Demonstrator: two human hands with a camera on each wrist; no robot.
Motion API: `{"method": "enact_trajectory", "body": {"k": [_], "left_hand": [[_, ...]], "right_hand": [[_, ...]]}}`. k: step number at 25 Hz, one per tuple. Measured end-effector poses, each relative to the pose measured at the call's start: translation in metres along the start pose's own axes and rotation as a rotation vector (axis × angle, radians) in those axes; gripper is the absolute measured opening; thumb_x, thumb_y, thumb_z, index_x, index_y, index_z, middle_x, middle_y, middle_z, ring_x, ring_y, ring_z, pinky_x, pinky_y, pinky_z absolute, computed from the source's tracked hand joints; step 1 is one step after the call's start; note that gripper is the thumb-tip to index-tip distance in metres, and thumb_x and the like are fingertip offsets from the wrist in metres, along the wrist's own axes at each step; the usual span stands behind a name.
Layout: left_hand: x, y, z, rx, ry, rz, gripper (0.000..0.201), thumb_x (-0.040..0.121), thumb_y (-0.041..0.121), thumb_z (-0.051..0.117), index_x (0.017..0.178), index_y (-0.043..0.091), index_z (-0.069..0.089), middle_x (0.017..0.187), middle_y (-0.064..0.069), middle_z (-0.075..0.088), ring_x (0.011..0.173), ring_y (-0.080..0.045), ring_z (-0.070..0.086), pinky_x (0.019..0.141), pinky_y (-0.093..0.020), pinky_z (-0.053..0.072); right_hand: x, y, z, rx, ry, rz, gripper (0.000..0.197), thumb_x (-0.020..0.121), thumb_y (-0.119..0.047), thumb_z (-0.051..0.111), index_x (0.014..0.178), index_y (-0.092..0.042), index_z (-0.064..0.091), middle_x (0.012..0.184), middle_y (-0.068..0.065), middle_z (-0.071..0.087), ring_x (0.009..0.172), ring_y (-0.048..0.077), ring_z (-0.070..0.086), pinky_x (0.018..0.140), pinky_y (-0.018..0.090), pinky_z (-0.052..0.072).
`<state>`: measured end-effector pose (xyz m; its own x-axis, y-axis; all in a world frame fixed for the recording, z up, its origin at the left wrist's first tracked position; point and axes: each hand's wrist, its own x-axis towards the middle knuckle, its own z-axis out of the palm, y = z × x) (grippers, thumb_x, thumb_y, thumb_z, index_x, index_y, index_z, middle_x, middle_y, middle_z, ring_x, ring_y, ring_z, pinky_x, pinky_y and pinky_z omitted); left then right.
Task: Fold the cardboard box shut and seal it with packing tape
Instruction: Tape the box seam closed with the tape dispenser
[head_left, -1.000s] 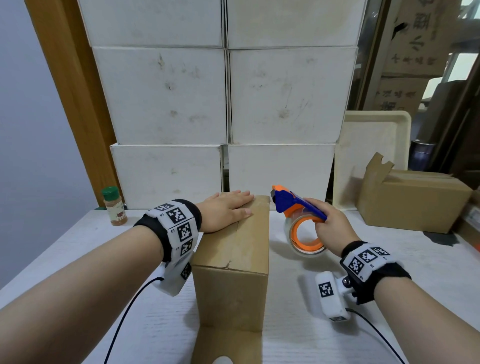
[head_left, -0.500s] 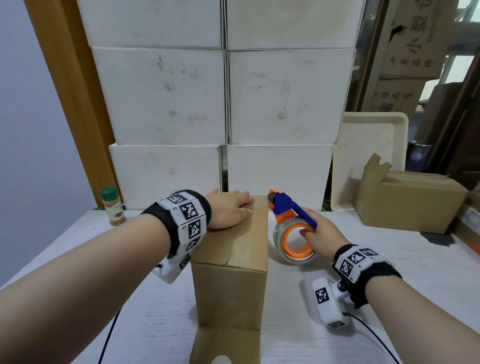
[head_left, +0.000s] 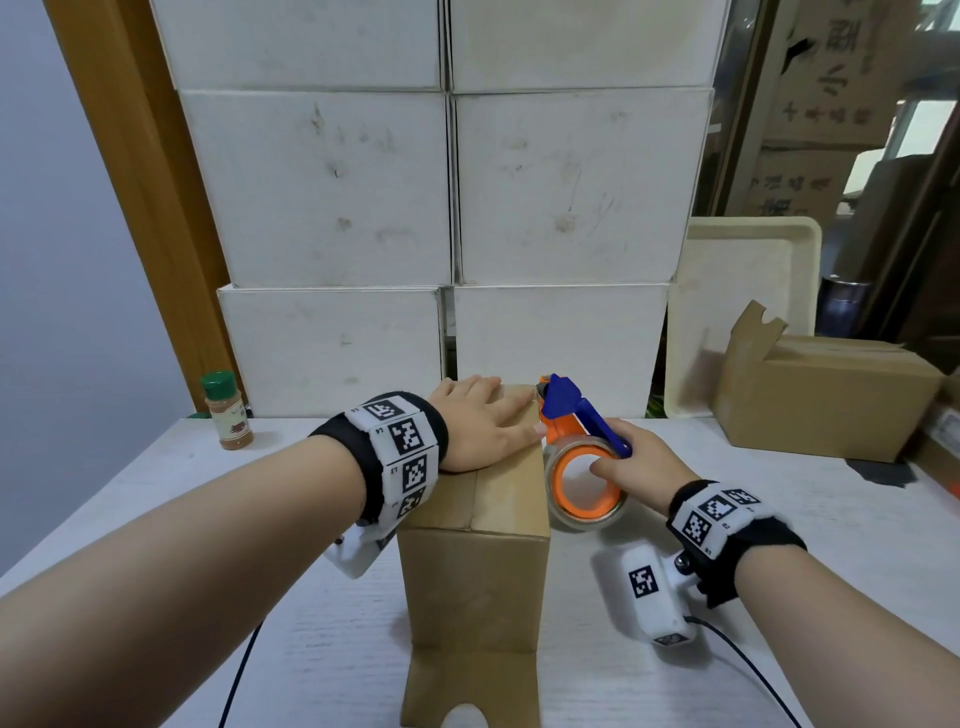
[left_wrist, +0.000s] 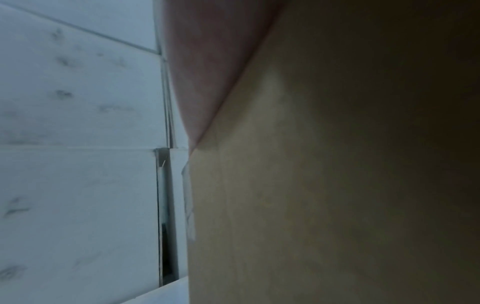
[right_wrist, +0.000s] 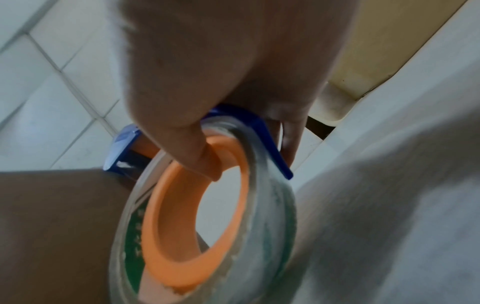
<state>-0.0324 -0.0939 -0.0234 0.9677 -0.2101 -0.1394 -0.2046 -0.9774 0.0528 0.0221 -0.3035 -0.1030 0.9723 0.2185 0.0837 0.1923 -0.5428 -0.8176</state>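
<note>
A tall brown cardboard box stands in the middle of the white table, its top flaps folded down and one flap lying flat at its near foot. My left hand lies flat on the far part of the box top, fingers straight. The left wrist view shows only the box wall and the palm's edge. My right hand grips a tape dispenser with an orange core, clear tape and a blue handle; the thumb hooks inside the orange ring. The dispenser's blue head is at the box's far right top corner.
White cartons are stacked against the back of the table. A green-capped spice jar stands at the back left. A second brown box and a cream tray sit at the back right. Cables trail from both wrist cameras.
My right hand has carried the tape dispenser leftward, up against the box's far right top corner. The left hand has stayed flat on the box top.
</note>
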Motion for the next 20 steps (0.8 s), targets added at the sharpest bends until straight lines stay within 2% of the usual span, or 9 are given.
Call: {"method": "enact_trajectory", "body": {"k": [4,6,9,12,15,20], "left_hand": [[-0.003,0.001,-0.002,0.018,-0.021,0.04,0.065,0.095,0.059,0.016,0.152,0.031,0.002,0.162,0.002,-0.001,0.15,-0.018,-0.003,0.121,-0.046,0.0],[-0.004,0.002,-0.004,0.016,-0.021,0.051,0.065,0.096,0.058,0.015,0.152,0.029,0.002,0.162,0.002,-0.001,0.15,-0.016,-0.003,0.121,-0.045,0.0],[-0.006,0.002,-0.005,0.016,-0.027,0.054,0.065,0.096,0.057,0.015,0.152,0.028,0.001,0.162,0.002,-0.001,0.15,-0.016,-0.002,0.121,-0.045,0.0],[-0.005,0.001,-0.006,0.016,-0.04,0.05,0.066,0.096,0.058,0.015,0.153,0.028,0.002,0.162,0.002,-0.003,0.15,-0.015,-0.003,0.121,-0.044,-0.001],[-0.004,0.001,-0.006,0.021,-0.041,0.055,0.066,0.096,0.058,0.016,0.152,0.028,0.001,0.162,0.001,-0.002,0.15,-0.015,-0.003,0.121,-0.044,-0.001],[-0.005,0.0,-0.007,0.025,-0.047,0.067,0.066,0.096,0.058,0.016,0.152,0.027,0.001,0.162,0.001,-0.002,0.15,-0.016,-0.003,0.121,-0.045,0.0]], "right_hand": [[0.006,-0.008,0.001,-0.031,-0.009,0.031,0.039,0.077,-0.004,0.068,0.107,-0.019,0.05,0.088,-0.004,0.055,0.075,0.013,0.054,0.06,0.02,0.04],[0.008,-0.011,0.003,-0.033,-0.02,0.021,0.052,0.076,-0.004,0.07,0.118,-0.022,0.045,0.098,0.0,0.058,0.079,0.014,0.057,0.062,0.021,0.043],[0.008,-0.008,0.006,-0.071,-0.031,-0.009,0.072,0.078,0.005,0.059,0.137,-0.029,0.036,0.106,0.007,0.061,0.08,0.024,0.062,0.06,0.025,0.049],[0.006,-0.003,0.001,-0.107,-0.001,-0.026,0.082,0.079,0.012,0.049,0.145,-0.031,0.027,0.114,0.006,0.058,0.078,0.02,0.058,0.058,0.021,0.045],[0.004,-0.003,-0.004,-0.181,-0.004,-0.057,0.084,0.079,0.015,0.046,0.147,-0.031,0.025,0.114,0.002,0.055,0.086,0.018,0.055,0.059,0.017,0.04],[0.003,-0.004,-0.011,-0.263,-0.006,-0.081,0.083,0.078,0.016,0.044,0.144,-0.032,0.029,0.113,0.006,0.055,0.091,0.023,0.056,0.069,0.025,0.044]]}}
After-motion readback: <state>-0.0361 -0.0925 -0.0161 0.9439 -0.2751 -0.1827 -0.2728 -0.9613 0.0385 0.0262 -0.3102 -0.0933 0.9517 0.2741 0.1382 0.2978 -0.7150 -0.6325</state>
